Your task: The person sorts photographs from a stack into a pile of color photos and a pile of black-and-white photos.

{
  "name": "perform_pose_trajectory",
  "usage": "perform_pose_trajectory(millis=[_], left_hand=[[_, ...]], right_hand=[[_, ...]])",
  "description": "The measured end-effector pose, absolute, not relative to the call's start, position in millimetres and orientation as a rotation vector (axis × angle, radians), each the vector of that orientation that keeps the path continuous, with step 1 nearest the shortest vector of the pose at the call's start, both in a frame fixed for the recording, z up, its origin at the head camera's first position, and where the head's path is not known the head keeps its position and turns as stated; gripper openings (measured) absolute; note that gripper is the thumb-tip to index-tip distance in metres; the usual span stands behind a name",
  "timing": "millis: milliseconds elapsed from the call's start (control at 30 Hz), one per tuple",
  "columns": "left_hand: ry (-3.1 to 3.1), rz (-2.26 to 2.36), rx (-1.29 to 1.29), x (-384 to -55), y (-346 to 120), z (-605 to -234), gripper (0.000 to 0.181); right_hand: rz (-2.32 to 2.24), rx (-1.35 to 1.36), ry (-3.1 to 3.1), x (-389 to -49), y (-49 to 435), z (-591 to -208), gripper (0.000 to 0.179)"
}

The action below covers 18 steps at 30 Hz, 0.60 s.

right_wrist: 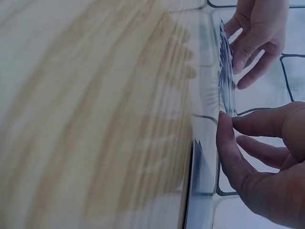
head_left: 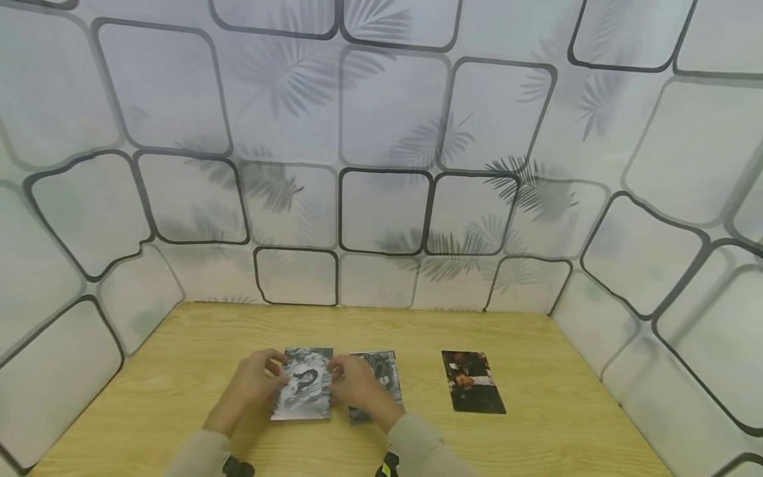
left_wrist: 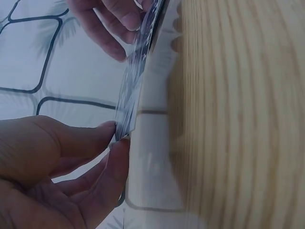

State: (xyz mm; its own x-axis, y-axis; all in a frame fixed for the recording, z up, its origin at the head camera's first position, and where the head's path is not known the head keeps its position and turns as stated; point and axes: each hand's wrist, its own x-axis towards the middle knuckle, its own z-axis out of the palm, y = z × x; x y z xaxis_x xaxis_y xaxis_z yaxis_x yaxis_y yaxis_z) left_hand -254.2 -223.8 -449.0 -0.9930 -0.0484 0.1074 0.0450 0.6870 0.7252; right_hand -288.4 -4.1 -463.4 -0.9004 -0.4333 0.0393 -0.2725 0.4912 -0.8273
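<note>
Status: we read this as mid-handling, not finished. 1 black-and-white photo print is up in both hands, not yet set down. Grip: left hand pinches its left edge between thumb and fingers, right hand pinches the opposite edge; both wrist views back this up. Those views also show a gap under the print, so we call it lifted just off the table, left of centre. Can't tell if it's 1 sheet or several together. Lying on the table: a 2nd, greyscale print just beside the held print, partly hidden by the right hand, maybe with more underneath; and a dark colour print well apart on the right, a bit skewed, neither hand on it. So on our count 2 spots are occupied and 1 print is in the air; whether more remain, we can't say. Surface: yellowish wood-grain top, mirroring a little at the wrist cameras' low angle. Room: a patterned, fabric-like backdrop closes off the far side plus left and right, whitish with grey rounded boxes and palm fronds; we see nothing past it.
</note>
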Motion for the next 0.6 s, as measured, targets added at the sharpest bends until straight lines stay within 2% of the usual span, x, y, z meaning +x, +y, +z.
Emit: perform_pose_trajectory(millis=[367,600], left_hand=[[-2.796,-1.293,0.005,-253.0,-246.1,-446.5,0.034],[-2.85,-1.223,0.02,-253.5,-255.0,-446.5,0.034]], right_hand=[[-1.364,-0.571,2.563,-292.5,-24.4,-464.8,0.035],[-1.303,-0.651,2.609,-295.8,-37.2,-465.4,0.037]])
